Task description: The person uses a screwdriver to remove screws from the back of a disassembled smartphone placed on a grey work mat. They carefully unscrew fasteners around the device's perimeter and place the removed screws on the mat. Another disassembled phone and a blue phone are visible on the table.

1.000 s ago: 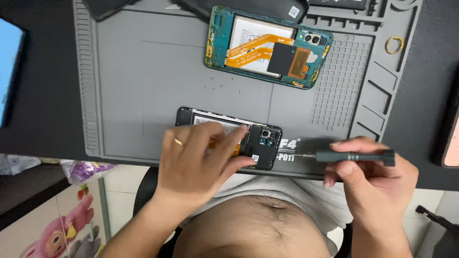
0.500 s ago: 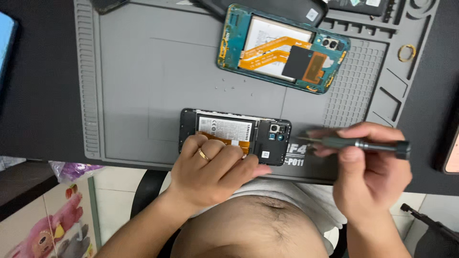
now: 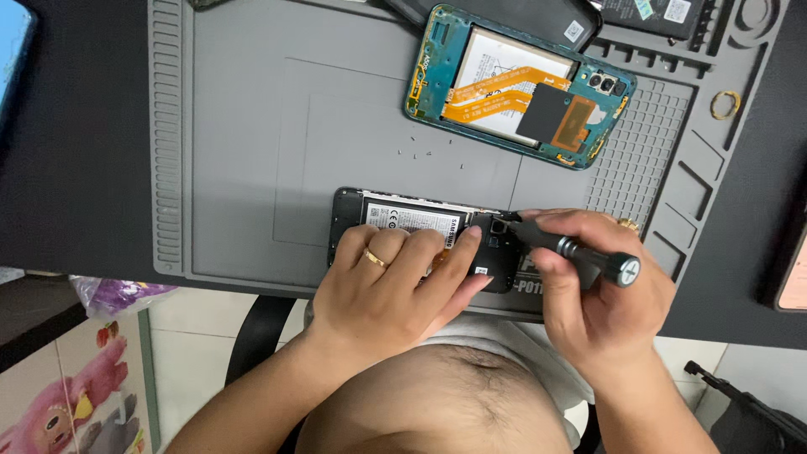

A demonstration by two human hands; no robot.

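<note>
Left hand (image 3: 395, 286) lies flat over opened black phone (image 3: 420, 227) at near edge of grey work mat (image 3: 244, 151), fingers (image 3: 445, 261) spread & pressing, not gripping, prob. to stop it sliding. Right hand (image 3: 588, 294) clenched on screwdriver (image 3: 572, 250), tip at phone's camera corner. 2nd opened phone (image 3: 521, 88) w/ orange flex parked at far side; loose screws (image 3: 420, 153) between; dark tabletop (image 3: 76, 168) under mat.

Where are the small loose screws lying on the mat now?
In the head view, the screws lie on the grey mat, between the teal phone above and the black phone below.
</note>
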